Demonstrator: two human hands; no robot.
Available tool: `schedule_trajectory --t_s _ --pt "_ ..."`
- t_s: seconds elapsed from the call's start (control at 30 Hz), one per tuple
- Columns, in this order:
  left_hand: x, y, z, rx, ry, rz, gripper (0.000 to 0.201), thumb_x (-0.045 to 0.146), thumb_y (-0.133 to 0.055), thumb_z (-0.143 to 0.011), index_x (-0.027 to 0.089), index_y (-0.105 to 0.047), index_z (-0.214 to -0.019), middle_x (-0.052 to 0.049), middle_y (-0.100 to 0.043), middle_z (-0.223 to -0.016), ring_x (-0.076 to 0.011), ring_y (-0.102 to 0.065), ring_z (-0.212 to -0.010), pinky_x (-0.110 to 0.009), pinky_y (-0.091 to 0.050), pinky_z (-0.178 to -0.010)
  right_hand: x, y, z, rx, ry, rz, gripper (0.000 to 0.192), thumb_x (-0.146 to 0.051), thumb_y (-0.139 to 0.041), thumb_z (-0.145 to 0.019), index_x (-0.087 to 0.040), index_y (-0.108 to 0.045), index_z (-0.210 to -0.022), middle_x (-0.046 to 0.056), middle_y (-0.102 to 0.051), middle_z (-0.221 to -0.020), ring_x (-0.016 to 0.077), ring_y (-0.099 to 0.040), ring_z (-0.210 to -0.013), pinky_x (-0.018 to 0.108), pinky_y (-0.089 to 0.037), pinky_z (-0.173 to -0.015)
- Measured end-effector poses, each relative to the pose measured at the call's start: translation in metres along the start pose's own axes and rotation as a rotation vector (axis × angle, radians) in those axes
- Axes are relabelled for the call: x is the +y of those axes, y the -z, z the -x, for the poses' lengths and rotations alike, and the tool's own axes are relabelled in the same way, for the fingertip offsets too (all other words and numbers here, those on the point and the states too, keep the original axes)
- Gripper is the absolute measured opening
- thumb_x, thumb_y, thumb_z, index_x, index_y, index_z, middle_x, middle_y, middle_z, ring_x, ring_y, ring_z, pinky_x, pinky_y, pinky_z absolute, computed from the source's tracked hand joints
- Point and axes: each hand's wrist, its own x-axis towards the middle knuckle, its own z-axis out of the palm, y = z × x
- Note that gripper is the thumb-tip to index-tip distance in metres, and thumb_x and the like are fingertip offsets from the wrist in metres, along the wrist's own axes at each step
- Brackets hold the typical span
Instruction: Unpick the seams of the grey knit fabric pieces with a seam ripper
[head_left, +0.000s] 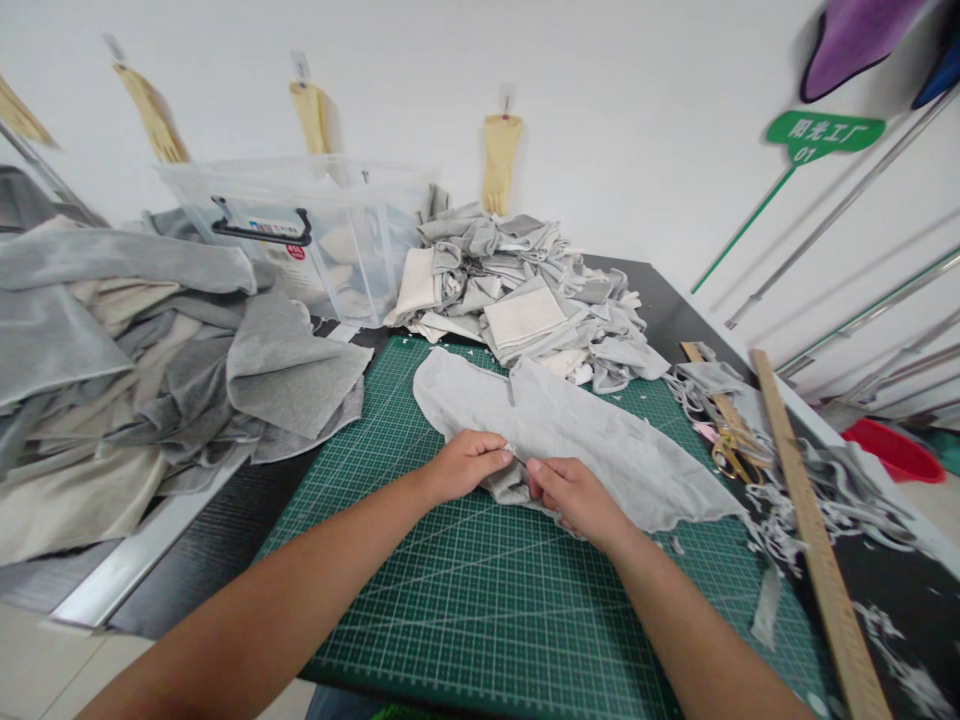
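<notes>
Left hand [466,464] and right hand [571,497] are pinching a bunched fold of the grey cloth [570,440], fingers closed on it, lying mid-mat [465,600] toward the surface's far edge; scissors [731,452] lying right.

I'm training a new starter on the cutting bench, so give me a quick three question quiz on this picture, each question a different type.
1. True or false: both hands grip the grey fabric piece on the green cutting mat.
2. What lies just beyond the fabric's right end? A scissors, B a stapler, C a tape roll.
3. Fill in: along the table's right edge lies a long wooden ____.

Key
1. True: left hand and right hand pinch its near edge.
2. A: scissors with gold handles.
3. Ruler.
</notes>
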Motion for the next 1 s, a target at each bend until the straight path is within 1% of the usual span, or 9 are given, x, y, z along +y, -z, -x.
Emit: schedule_trajectory --t_s 0.17,0.37,0.47,0.67,0.83,1.0 --pt "0.0014 -0.0007 0.0001 -0.007 0.034 0.064 0.037 0.045 -0.05 -0.084 0.012 -0.052 -0.065 0.003 -0.039 -0.057 -0.0084 -0.035 -0.054 -0.02 -0.027 -0.051 0.0005 0.0001 -0.0003 0.0 0.012 0.004 0.051 -0.061 -0.042 -0.084 -0.016 -0.054 -0.063 -0.007 -0.029 -0.043 0.0059 -0.025 -0.037 0.019 -0.02 -0.036" --pt "0.0045 -0.0006 -0.0002 -0.02 0.013 0.058 0.036 0.041 -0.049 -0.085 0.013 -0.048 -0.061 0.004 -0.035 -0.056 -0.008 -0.032 -0.053 -0.021 -0.026 -0.05 0.0001 -0.0001 -0.0005 0.007 0.013 0.02 0.051 -0.06 -0.042 -0.084 -0.016 -0.054 -0.062 -0.007 -0.03 -0.043 0.006 -0.026 -0.037 0.02 -0.021 -0.038" --pt "0.004 -0.0008 -0.0005 -0.022 0.009 0.04 0.034 0.038 -0.048 -0.086 0.013 -0.051 -0.064 0.004 -0.038 -0.056 -0.0085 -0.034 -0.054 -0.021 -0.028 -0.051 0.0 0.0 -0.0005 0.006 0.023 0.024 0.052 -0.061 -0.042 -0.084 -0.016 -0.054 -0.062 -0.007 -0.029 -0.042 0.0061 -0.025 -0.037 0.02 -0.021 -0.039" --pt "0.0048 -0.0014 -0.001 0.028 -0.002 -0.055 0.029 0.035 -0.049 -0.085 0.011 -0.06 -0.073 0.002 -0.048 -0.06 -0.0101 -0.043 -0.058 -0.021 -0.033 -0.056 0.0003 0.0004 -0.0003 0.009 0.025 0.035 0.052 -0.062 -0.041 -0.084 -0.016 -0.053 -0.062 -0.007 -0.029 -0.042 0.0063 -0.025 -0.037 0.02 -0.022 -0.038" --pt "0.005 -0.001 -0.0009 0.028 0.003 -0.068 0.028 0.035 -0.048 -0.086 0.011 -0.062 -0.078 0.001 -0.052 -0.062 -0.0106 -0.045 -0.059 -0.021 -0.035 -0.056 -0.0005 0.0006 0.0001 0.007 0.027 0.047 0.052 -0.062 -0.04 -0.084 -0.016 -0.053 -0.062 -0.007 -0.029 -0.042 0.0063 -0.026 -0.037 0.02 -0.021 -0.038" --pt "0.0039 -0.0016 -0.0012 0.061 -0.012 -0.041 0.023 0.032 -0.052 -0.083 0.011 -0.062 -0.08 0.0 -0.055 -0.067 -0.0112 -0.048 -0.062 -0.021 -0.036 -0.059 -0.0009 0.0007 0.0001 0.012 0.042 0.053 0.053 -0.063 -0.04 -0.083 -0.016 -0.053 -0.061 -0.006 -0.032 -0.042 0.0067 -0.028 -0.037 0.02 -0.022 -0.038"
